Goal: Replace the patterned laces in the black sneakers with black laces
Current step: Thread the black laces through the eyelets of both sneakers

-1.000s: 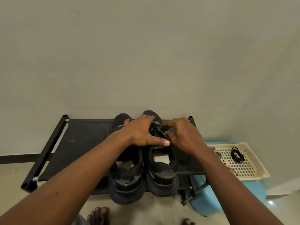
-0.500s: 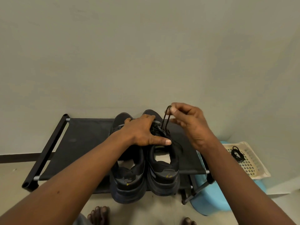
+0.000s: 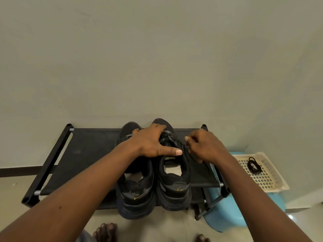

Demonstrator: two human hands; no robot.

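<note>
Black sneakers (image 3: 139, 193) side by side on rack (image 3: 87, 154). We press left hand (image 3: 150, 142) flat across both. Right hand (image 3: 204, 147) pinches lace (image 3: 181, 145) at right sneaker (image 3: 174, 187), fingers curled.

Dim, even indoor light, greenish-grey cast on wall (image 3: 157, 49), soft shadows only, small glare spot on floor (image 3: 290, 216) lower right, wide-angle bending at edges, black sneakers (image 3: 136, 194) lose detail, slight softness overall

Black fabric rack (image 3: 83, 154) against grey wall (image 3: 157, 58); cream perforated tray (image 3: 277, 183) atop blue stool (image 3: 218, 222).
</note>
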